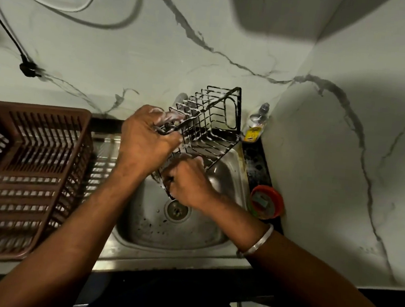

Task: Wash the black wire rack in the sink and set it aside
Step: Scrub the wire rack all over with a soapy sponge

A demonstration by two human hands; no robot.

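The black wire rack (214,120) is tilted above the steel sink (228,178), its wires streaked with white soap foam. My left hand (145,140) grips the rack's upper left edge, fingers curled round the wires. My right hand (189,181) is curled against the rack's lower edge above the drain (177,209); whether it holds a scrubber is hidden. The tap behind the rack is mostly hidden.
A brown slatted plastic basket (28,176) stands on the draining board at the left. A clear bottle with a yellow label (255,123) stands behind the sink at the right. A round orange tub (266,201) sits beside the sink's right rim. Marble walls close the back and right.
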